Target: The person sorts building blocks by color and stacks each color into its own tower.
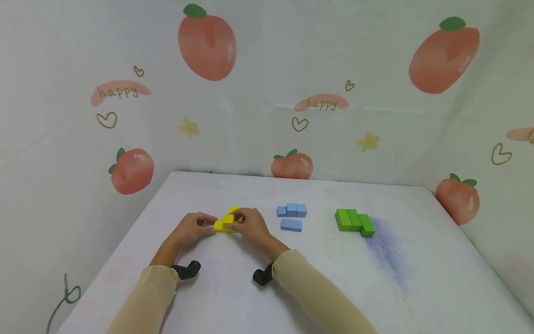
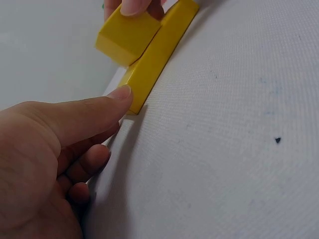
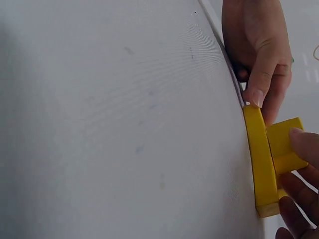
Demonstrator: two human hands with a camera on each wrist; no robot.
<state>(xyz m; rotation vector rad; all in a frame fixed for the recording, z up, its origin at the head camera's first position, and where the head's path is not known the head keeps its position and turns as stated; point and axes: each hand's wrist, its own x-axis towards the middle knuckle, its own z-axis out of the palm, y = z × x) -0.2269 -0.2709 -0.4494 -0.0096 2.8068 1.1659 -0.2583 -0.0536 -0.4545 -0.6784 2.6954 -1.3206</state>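
Observation:
A long yellow block (image 2: 162, 57) lies on the white table. My left hand (image 1: 189, 229) holds its left end, the thumb on the near side and the fingers behind. Just over the long block, a smaller yellow block (image 3: 280, 142) is pinched by my right hand (image 1: 253, 227) between thumb and fingers. In the head view, this smaller block rises above the long one, and another yellow block (image 1: 234, 210) shows behind, partly covered by the right fingers.
Right of the hands stand several small blue blocks (image 1: 296, 210) in a row, with a longer blue block (image 1: 291, 225) in front. Farther right, green blocks (image 1: 354, 221) lie side by side. A patterned curtain (image 1: 250, 116) hangs behind the table (image 1: 233, 287).

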